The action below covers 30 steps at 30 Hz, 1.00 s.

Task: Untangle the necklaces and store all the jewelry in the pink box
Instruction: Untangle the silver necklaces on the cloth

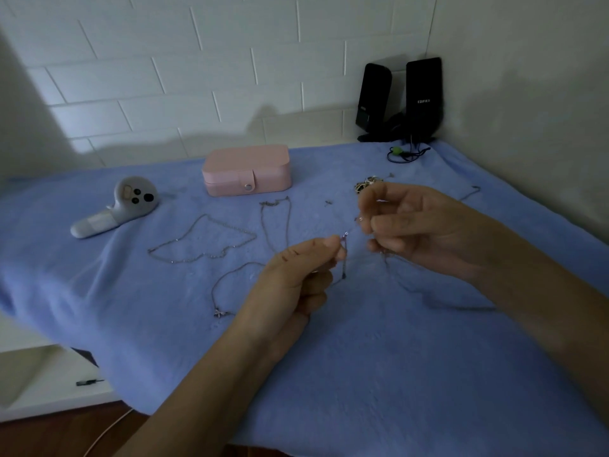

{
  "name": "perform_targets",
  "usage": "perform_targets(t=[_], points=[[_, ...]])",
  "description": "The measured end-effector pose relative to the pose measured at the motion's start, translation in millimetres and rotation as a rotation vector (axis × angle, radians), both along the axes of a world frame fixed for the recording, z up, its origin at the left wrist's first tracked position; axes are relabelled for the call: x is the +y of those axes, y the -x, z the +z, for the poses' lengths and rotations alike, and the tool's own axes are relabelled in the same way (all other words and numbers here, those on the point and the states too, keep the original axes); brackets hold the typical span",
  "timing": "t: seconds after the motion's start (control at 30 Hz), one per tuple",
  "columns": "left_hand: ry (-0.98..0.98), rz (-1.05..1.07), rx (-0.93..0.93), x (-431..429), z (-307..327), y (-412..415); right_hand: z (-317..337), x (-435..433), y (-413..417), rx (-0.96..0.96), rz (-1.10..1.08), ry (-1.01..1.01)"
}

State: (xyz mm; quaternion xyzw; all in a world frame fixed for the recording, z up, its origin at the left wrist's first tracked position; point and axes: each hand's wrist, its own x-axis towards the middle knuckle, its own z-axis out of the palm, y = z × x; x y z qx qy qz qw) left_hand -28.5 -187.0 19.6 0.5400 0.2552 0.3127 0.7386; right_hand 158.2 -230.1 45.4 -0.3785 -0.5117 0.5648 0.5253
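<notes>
Left hand (296,275) pinching thin chain (344,267), right hand (415,225) blurred, gripping its barely visible strands

- A blue cloth (362,374) covers the desk and hangs over its left edge.
- A grey handheld device (122,206) with a round head and dark buttons lies on the cloth at far left.
- Two black speakers (424,94) stand side by side in the far right corner; the right one reads EDIFIER.
- A dark cable with a green tie (400,152) lies just before them.
- A white tiled wall (197,61) runs behind the desk.
- A white cord (108,430) trails over the wooden floor (49,437) at lower left.
</notes>
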Motion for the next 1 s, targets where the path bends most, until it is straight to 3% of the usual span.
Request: perform_targets(t=[0.1,0.2,0.27,0.37,0.5,0.8,0.9,1.0], points=[[0.086,-0.025,-0.038,3.9,-1.4,0.7,0.5,-0.2,-1.6,-0.06,-0.039,0.003],[0.179,-0.036,-0.052,7.2,-1.1,0.2,-5.7,1.6,-1.3,-0.472,-0.294,-0.041],[0.114,0.029,0.034,8.4,-4.9,-0.6,-7.6,3.7,0.9,-0.649,-0.47,-0.075],[-0.088,0.174,0.197,6.0,-9.6,-1.7,-2.6,3.2,-2.0,-0.466,-0.522,-0.008],[-0.165,0.269,0.206,7.1,-10.1,-1.4,8.8,1.0,-19.2,-0.248,-0.455,0.153],[0.265,0.166,-0.182,21.6,-4.0,1.9,10.0,0.5,-62.5,-0.041,-0.476,0.3],[0.309,0.102,-0.182,21.1,-4.8,1.0,10.4,-0.2,-68.8,-0.033,-0.531,0.291],[0.329,0.014,-0.1,16.8,-5.8,0.1,13.8,-3.8,-74.9,-0.145,-0.534,0.283]])
